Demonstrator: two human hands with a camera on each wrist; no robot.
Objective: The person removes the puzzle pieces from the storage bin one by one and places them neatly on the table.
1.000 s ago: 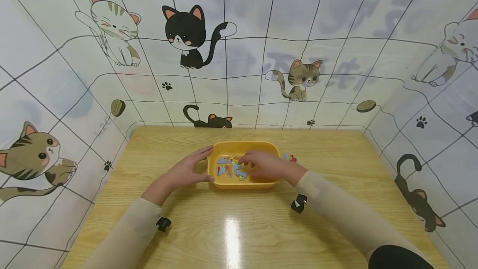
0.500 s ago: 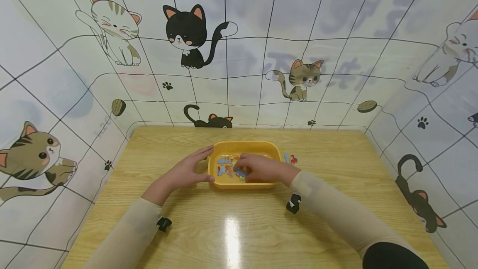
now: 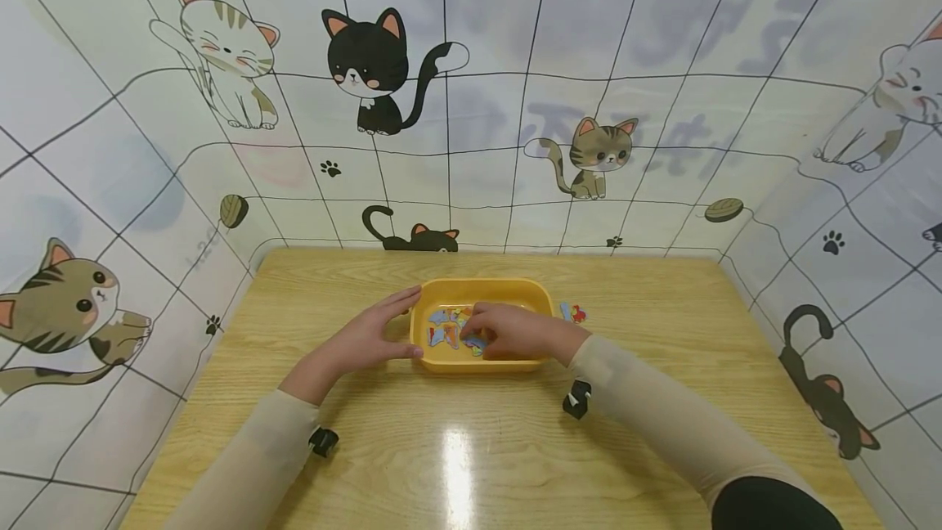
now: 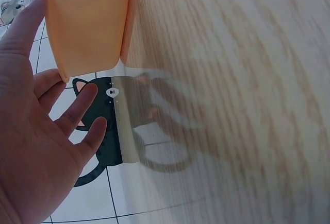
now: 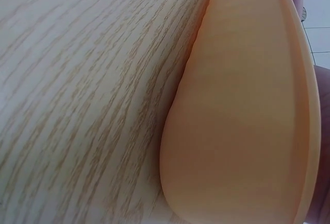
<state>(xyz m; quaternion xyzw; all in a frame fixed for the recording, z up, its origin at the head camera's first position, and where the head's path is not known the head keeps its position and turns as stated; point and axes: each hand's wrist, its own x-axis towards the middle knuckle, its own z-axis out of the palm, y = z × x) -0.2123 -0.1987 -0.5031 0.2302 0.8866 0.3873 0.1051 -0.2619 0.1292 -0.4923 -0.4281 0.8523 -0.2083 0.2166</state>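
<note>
A yellow plastic tray (image 3: 486,367) stands on the table, holding several small flat printed pieces (image 3: 439,335) in blue, orange and red. My left hand (image 3: 365,337) is at its left end, thumb by the near corner and index finger by the far one. The fingers are spread, touching the rim, and the left wrist view shows the palm beside the tray wall (image 4: 90,33). Inside the tray, my right hand (image 3: 518,330) has its fingers and thumb bent down, pinching a blue piece that they largely cover. In the right wrist view the tray's side (image 5: 242,110) hides the fingertips.
Just right of the tray, a red piece (image 3: 578,314) and a blue strip (image 3: 565,312) lie on the wooden table (image 3: 397,448). A white sheet wall (image 3: 500,105) printed with cats and grid lines rises behind and on both sides.
My right hand has moved a little left and down inside the tray, its fingers coming together over a blue piece. The left hand and tray have stayed in place.
</note>
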